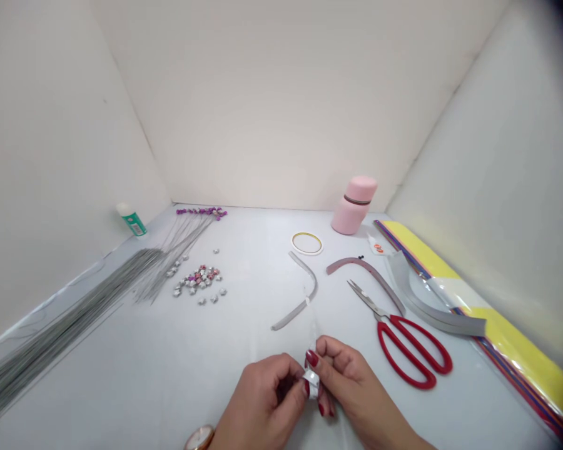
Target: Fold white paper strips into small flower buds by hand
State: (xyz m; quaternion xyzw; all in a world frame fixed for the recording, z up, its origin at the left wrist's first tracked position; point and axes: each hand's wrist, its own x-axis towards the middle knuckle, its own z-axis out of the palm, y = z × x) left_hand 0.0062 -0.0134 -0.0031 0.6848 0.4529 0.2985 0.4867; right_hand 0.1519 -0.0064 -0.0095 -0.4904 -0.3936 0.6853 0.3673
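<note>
A silvery paper strip (312, 377) is looped between my two hands near the front of the table, its thin tail reaching away from me. My left hand (269, 397) pinches the loop from the left, thumb and finger closed on it. From the other side my right hand (347, 387) grips the same strip, thumb on top and the other fingers curled beneath. Just beyond the hands lies a curved bundle of grey strips (309, 294). Red-handled scissors (394, 340) rest to the right, blades pointing away and left.
Small folded stars (199, 279) lie in a pile at left, near grey wires (75, 319) and purple-tipped stems (201, 212). A glue stick (134, 222), a tape roll (307, 243) and a pink flask (355, 206) stand or lie farther back. Coloured sheets (507, 337) and grey strips (431, 312) are at right.
</note>
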